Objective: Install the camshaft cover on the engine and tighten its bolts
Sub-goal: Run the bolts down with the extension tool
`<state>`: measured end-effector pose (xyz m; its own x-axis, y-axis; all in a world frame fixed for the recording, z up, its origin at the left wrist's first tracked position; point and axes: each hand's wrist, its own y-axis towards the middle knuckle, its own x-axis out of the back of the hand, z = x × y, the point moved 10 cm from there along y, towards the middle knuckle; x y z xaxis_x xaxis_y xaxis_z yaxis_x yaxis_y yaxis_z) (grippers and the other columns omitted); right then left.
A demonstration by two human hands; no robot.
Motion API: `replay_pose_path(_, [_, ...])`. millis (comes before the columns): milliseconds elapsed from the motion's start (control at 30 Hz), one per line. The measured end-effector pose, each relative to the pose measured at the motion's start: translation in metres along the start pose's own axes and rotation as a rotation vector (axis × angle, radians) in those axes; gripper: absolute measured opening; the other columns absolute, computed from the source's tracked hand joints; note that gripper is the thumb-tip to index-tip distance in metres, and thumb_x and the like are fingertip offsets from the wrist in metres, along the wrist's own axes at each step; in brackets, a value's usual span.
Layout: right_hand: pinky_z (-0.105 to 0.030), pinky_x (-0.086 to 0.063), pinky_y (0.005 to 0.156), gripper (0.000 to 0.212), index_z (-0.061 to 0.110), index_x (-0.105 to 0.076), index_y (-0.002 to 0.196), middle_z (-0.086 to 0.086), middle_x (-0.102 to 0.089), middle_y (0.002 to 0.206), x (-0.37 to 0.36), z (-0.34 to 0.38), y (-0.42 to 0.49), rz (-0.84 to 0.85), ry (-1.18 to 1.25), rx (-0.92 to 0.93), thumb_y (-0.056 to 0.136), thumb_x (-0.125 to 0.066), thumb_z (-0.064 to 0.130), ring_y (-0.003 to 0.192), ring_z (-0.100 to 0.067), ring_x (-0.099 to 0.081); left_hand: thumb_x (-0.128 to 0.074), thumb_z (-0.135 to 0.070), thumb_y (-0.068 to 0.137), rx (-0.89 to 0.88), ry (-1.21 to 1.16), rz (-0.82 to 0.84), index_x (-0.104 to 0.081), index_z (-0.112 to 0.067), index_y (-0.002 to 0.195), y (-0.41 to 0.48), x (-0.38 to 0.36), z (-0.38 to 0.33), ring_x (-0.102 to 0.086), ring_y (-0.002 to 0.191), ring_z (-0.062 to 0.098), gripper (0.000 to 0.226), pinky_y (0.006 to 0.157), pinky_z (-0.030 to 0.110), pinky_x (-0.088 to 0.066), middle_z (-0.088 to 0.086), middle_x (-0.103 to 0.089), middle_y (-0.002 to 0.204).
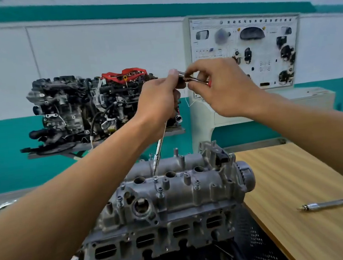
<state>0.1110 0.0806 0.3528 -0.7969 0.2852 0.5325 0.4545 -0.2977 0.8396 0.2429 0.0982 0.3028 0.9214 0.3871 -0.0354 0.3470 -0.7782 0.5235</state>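
Two hands at work: left hand point(159, 95) wrapped round the ratchet head, right hand point(220, 85) pinching its handle point(193, 79). Extension bar point(159, 147) runs down to one bolt point(155, 178) on the camshaft cover point(171, 184), already seated on the engine point(156, 240) beside the tabletop's point(297, 180) left edge. Judged: tightening underway; other bolts remain. Spare tool point(334, 203) lies near the right edge.

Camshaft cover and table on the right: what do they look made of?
Camshaft cover: apparently cast aluminium, judging by its dull grey, grainy, unpainted surface. Table: wood or wood-look laminate, with light tan streaked grain and a smooth matte top; which one is unclear.
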Motion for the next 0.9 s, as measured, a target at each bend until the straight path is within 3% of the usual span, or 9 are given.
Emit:
replay_pose_path(67, [-0.035,-0.051,0.078,0.036,0.027,-0.061,0.131,0.006,-0.068,0.085,-0.001,-0.006,-0.003,0.042,-0.005,-0.008,0.096,-0.06,0.02,0.078,-0.015,-0.062,-0.047,-0.039,0.104,-0.056,0.043,0.018,-0.063,-0.018,0.069,0.006,-0.011,0.001,-0.028,0.043,0.01,0.045,0.043,0.025,-0.022,-0.006,-0.04,0.052])
replay_pose_path(133, [-0.037,-0.05,0.091,0.04,0.027,-0.058,0.136,0.005,-0.072,0.109,-0.002,-0.016,-0.004,0.117,0.002,-0.007,0.098,-0.056,0.015,0.097,-0.014,-0.064,-0.047,-0.039,0.104,-0.091,0.051,0.031,-0.065,-0.012,0.074,0.011,-0.023,0.004,-0.028,0.043,0.01,0.045,0.045,0.028,-0.019,-0.006,-0.039,0.05])
replay_pose_path(200, [-0.031,-0.048,0.094,0.042,0.022,-0.058,0.138,0.007,-0.066,0.124,-0.003,-0.029,-0.006,0.208,0.063,-0.027,0.098,-0.054,0.008,0.092,0.005,-0.059,-0.048,-0.039,0.104,-0.103,0.053,0.054,-0.067,-0.006,0.082,0.014,-0.037,0.011,-0.027,0.044,0.011,0.044,0.048,0.031,-0.018,-0.004,-0.038,0.052])
replay_pose_path(233, [-0.027,-0.047,0.09,0.042,0.02,-0.057,0.139,0.008,-0.064,0.122,-0.002,-0.037,-0.008,0.247,0.091,-0.046,0.099,-0.054,0.006,0.082,0.011,-0.057,-0.048,-0.039,0.104,-0.1,0.046,0.072,-0.068,-0.006,0.083,0.014,-0.044,0.015,-0.027,0.046,0.012,0.044,0.048,0.031,-0.018,-0.003,-0.037,0.054])
replay_pose_path(300, [-0.031,-0.049,0.086,0.04,0.017,-0.058,0.137,0.004,-0.062,0.115,0.003,-0.053,-0.012,0.298,0.126,-0.094,0.099,-0.054,0.005,0.074,0.006,-0.056,-0.049,-0.039,0.103,-0.082,0.011,0.108,-0.068,-0.01,0.079,0.014,-0.061,0.022,-0.026,0.048,0.012,0.042,0.049,0.031,-0.018,0.0,-0.037,0.057])
replay_pose_path(433, [-0.039,-0.048,0.1,0.035,0.014,-0.064,0.13,0.002,-0.064,0.104,0.025,-0.081,-0.023,0.231,0.143,-0.164,0.098,-0.055,0.003,0.095,-0.008,-0.06,-0.052,-0.041,0.101,-0.055,-0.017,0.148,-0.072,-0.006,0.088,0.021,-0.098,0.027,-0.025,0.047,0.011,0.042,0.047,0.027,-0.018,-0.005,-0.037,0.052])
replay_pose_path(567, [-0.02,-0.048,0.082,0.034,0.014,-0.067,0.125,0.0,-0.069,0.107,0.06,-0.108,-0.043,0.14,0.131,-0.257,0.095,-0.056,0.001,0.088,-0.006,-0.061,-0.053,-0.045,0.099,-0.02,-0.003,0.221,-0.071,-0.01,0.087,0.022,-0.146,0.028,-0.023,0.043,0.011,0.042,0.044,0.025,-0.017,-0.01,-0.035,0.045])
replay_pose_path(667, [-0.011,-0.046,0.067,0.03,0.014,-0.07,0.118,0.007,-0.07,0.089,0.09,-0.128,-0.067,0.104,0.107,-0.313,0.094,-0.057,0.0,0.074,0.001,-0.06,-0.053,-0.047,0.099,0.018,0.033,0.289,-0.07,-0.011,0.084,0.017,-0.189,0.029,-0.025,0.042,0.01,0.043,0.042,0.023,-0.019,-0.01,-0.035,0.044])
replay_pose_path(900, [-0.009,-0.037,0.051,0.026,0.023,-0.073,0.105,0.016,-0.069,0.068,0.139,-0.194,-0.196,-0.124,0.234,-0.658,0.097,-0.057,0.004,0.052,0.005,-0.05,-0.056,-0.05,0.096,0.185,0.281,0.611,-0.073,-0.001,0.097,-0.034,-0.312,0.058,-0.024,0.046,0.013,0.052,0.04,0.02,-0.019,-0.001,-0.033,0.055])
